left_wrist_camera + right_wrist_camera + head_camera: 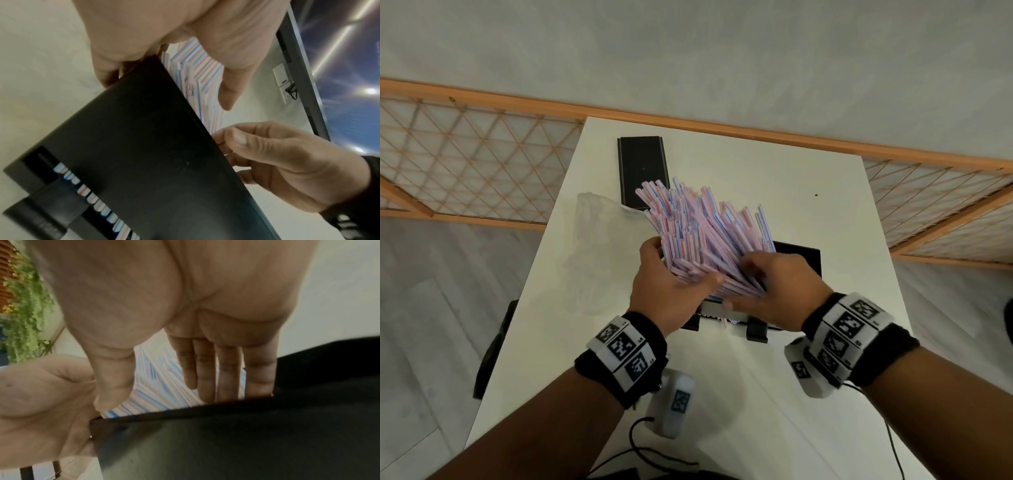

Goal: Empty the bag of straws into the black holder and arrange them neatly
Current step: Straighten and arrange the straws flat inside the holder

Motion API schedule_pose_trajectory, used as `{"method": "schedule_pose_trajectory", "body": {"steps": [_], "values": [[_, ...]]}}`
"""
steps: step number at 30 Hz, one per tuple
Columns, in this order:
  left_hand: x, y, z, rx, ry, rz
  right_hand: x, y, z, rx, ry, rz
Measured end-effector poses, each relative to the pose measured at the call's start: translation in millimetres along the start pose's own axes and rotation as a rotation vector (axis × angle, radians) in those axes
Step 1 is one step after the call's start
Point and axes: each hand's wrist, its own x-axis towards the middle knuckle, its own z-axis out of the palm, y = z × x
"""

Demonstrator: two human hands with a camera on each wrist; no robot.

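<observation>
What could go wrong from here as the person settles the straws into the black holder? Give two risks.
1. The straws fan out unevenly above the holder; pressing with both hands could spill some onto the table.
2. The empty bag lies loose beside the left hand and could be knocked off.

On the desk (808, 192) the holder (799, 255) stands near the middle, with the straws (709, 226) piled in it and fanning out above its rim, leaning away from the person and to the left. The left hand (664, 287) lies against the left side of the pile and the right hand (777, 287) on its near right side, the two almost touching at the front. A flat lid (642, 168) lies behind the holder toward the far left corner, and the bag (599, 240) lies left of the straws
</observation>
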Motion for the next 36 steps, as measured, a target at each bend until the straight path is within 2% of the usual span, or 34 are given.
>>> {"method": "schedule_pose_trajectory", "body": {"steps": [3, 6, 8, 15, 17, 20, 26, 30, 36], "values": [[1, -1, 2, -0.129, -0.008, -0.026, -11, 8, 0, -0.001, 0.088, -0.022], [0, 2, 8, -0.175, -0.004, -0.017, -14, 7, 12, -0.002, -0.065, -0.039], [0, 2, 10, -0.192, -0.009, -0.012, -12, 5, 23, -0.069, -0.184, 0.018], [-2, 0, 9, -0.242, -0.005, -0.021, -1, 10, 27, -0.079, -0.267, 0.123], [-3, 0, 9, -0.234, 0.004, -0.025, 1, 10, 30, -0.151, -0.263, 0.161], [-3, 1, 9, -0.223, 0.014, -0.033, 3, 7, 32, -0.128, -0.203, 0.156], [-3, 2, 10, -0.223, 0.021, -0.024, 8, 3, 31, -0.083, -0.383, 0.186], [-4, 2, 11, -0.205, 0.021, -0.029, 20, -1, 30, -0.056, -0.436, 0.219], [-2, 1, 12, -0.099, 0.035, 0.01, 32, -7, 31, 0.057, -0.474, 0.191]]}}
